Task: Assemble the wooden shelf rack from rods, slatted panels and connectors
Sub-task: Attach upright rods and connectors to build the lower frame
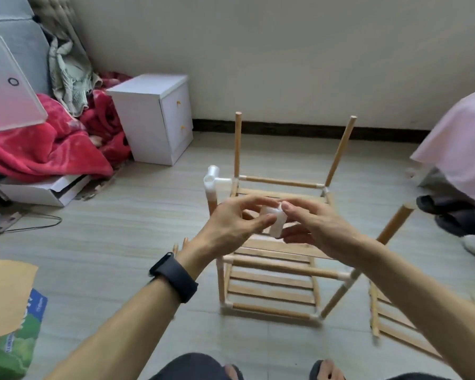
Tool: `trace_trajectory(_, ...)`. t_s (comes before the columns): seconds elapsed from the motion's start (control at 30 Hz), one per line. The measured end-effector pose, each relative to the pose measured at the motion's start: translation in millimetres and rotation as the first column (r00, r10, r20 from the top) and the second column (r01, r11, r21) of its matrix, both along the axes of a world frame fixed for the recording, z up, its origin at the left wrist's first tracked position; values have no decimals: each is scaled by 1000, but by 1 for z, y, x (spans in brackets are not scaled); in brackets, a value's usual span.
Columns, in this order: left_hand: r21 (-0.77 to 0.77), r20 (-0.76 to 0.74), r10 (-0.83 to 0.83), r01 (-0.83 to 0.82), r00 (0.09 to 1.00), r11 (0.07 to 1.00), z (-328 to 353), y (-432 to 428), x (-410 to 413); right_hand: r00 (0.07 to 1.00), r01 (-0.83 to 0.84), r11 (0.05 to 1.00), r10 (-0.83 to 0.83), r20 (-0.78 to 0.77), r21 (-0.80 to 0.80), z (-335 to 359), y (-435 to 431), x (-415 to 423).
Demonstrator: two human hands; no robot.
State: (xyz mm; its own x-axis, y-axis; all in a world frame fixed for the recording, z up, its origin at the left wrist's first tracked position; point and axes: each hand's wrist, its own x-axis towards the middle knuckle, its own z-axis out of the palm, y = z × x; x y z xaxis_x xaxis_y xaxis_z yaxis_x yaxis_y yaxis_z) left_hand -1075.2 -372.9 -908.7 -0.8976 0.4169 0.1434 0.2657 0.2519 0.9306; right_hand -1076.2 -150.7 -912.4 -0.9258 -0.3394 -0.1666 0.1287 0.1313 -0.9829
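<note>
We've got the floor [121, 229] along a plain wall [258, 64], with the half-built rack [285, 268] standing on it right ahead. Two bare rods [238, 144] poke up at its back, roughly upright, beyond our hands. Our left hand [231, 226] and right hand [321, 231] both pinch one white connector [275, 222] over the rack. The left's closer to the nearer rod, we reckon.

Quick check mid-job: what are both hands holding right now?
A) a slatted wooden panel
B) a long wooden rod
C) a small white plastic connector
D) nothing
C: the left hand and right hand pinch a small white plastic connector between their fingertips, above the half-built wooden shelf rack.
</note>
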Motion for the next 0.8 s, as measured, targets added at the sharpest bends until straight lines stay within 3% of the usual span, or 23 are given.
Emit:
trace_trajectory(0.13, 205, 1, 8, -8, 1000, 979, 41, 50, -15, 966, 214, 968, -230, -118, -130, 48, 30, 9)
trace_trajectory(0.27, 342, 79, -7, -20, 997, 939, 61, 102, -23, 875, 392, 898, -431, -220, -199, 79, 60, 18)
trace_trajectory(0.43, 380, 103, -13, -27, 995, 925, 64, 151, -17, 772, 535, 780, -607, -189, -324, 87, 86, 29)
trace_trajectory(0.6, 293, 63, -27, 8, 998, 956, 49, 165, -10, 752, 573, 701, -656, -69, -425, 65, 99, 40)
trace_trajectory(0.8, 332, 166, 25, -80, 986, 940, 46, 177, -14, 751, 554, 785, -615, -239, -277, 50, 113, 44)
